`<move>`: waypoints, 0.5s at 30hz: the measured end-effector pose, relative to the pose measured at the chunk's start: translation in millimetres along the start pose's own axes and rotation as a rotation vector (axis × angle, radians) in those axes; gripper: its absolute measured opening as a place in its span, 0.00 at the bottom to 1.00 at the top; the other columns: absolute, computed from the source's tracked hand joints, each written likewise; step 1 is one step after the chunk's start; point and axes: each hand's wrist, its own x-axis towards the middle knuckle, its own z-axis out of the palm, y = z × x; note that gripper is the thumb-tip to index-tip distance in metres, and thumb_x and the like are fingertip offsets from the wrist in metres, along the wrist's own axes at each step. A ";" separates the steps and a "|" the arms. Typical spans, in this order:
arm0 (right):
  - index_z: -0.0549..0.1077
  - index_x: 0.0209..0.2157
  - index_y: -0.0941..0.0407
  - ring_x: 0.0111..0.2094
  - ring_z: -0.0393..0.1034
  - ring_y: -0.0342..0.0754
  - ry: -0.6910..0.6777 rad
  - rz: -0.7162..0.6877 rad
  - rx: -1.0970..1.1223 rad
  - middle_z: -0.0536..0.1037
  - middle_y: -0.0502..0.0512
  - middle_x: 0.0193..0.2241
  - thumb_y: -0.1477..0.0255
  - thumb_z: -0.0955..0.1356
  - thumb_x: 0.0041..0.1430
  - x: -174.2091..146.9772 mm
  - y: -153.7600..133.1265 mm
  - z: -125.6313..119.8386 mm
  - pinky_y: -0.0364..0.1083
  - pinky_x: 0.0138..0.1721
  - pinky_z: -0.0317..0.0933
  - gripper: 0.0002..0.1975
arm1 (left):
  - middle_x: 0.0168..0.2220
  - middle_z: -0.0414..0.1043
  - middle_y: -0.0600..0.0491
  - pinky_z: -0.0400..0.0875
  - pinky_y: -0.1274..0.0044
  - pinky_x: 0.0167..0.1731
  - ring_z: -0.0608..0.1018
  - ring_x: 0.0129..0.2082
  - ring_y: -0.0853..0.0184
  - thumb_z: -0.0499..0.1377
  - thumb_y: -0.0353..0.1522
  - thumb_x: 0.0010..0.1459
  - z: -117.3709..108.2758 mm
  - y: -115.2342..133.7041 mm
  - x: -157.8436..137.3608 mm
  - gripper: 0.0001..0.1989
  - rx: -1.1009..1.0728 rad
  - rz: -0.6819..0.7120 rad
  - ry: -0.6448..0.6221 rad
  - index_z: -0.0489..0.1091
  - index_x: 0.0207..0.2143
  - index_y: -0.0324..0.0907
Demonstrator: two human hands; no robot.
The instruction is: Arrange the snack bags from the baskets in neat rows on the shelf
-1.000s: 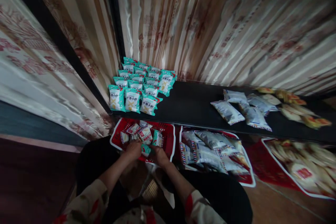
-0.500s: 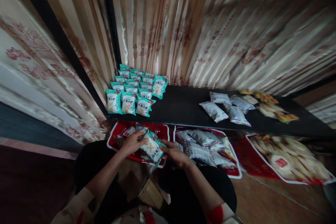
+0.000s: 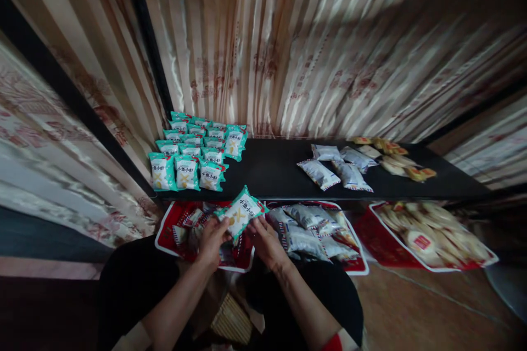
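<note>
Between my two hands is a teal-and-white snack bag point(image 3: 241, 213), tilted, with its printed front facing up. My left hand point(image 3: 213, 238) grips its lower left corner, and my right hand point(image 3: 265, 238) pinches its right edge. Below the bag sits a red basket point(image 3: 163, 235) with several small packets inside, partly hidden by my hands. Matching teal bags point(image 3: 187, 171) stand in rows at the left end of the black shelf point(image 3: 269, 167), just beyond my hands.
Silver-white bags point(image 3: 319, 174) and yellowish packets point(image 3: 418, 174) lie farther right on the shelf. A middle basket point(image 3: 365, 263) holds more silver bags, and a right basket point(image 3: 492, 258) holds pale packets. Curtains point(image 3: 263, 55) hang behind, with a dark post point(image 3: 148, 38) at the left.
The teal bag has been raised toward the shelf edge and turned so its lettering reads nearly upright. Both hands have shifted their hold on it. The camera view has swung slightly right.
</note>
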 end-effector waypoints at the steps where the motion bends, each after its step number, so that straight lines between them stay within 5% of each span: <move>1: 0.73 0.40 0.51 0.38 0.73 0.51 -0.002 0.004 0.035 0.78 0.52 0.36 0.59 0.73 0.45 -0.3 0.3 4.5 0.49 0.42 0.65 0.20 | 0.31 0.75 0.51 0.67 0.81 0.23 0.75 0.27 0.71 0.69 0.44 0.35 5.7 -3.1 -0.5 0.25 -0.017 0.007 0.014 0.70 0.33 0.38; 7: 0.67 0.50 0.50 0.43 0.72 0.52 0.065 -0.042 -0.024 0.77 0.53 0.44 0.60 0.71 0.48 7.6 -4.6 12.8 0.49 0.44 0.64 0.27 | 0.36 0.75 0.48 0.69 0.80 0.26 0.75 0.32 0.68 0.68 0.46 0.38 32.0 -7.3 5.7 0.25 -0.045 0.046 0.010 0.69 0.33 0.37; 15: 0.69 0.45 0.55 0.44 0.71 0.53 0.114 -0.138 -0.301 0.77 0.57 0.44 0.62 0.70 0.49 58.0 -29.5 -12.4 0.50 0.45 0.64 0.22 | 0.35 0.71 0.50 0.72 0.79 0.27 0.76 0.30 0.70 0.63 0.38 0.50 51.8 -3.2 33.3 0.15 0.103 -0.015 0.049 0.64 0.37 0.39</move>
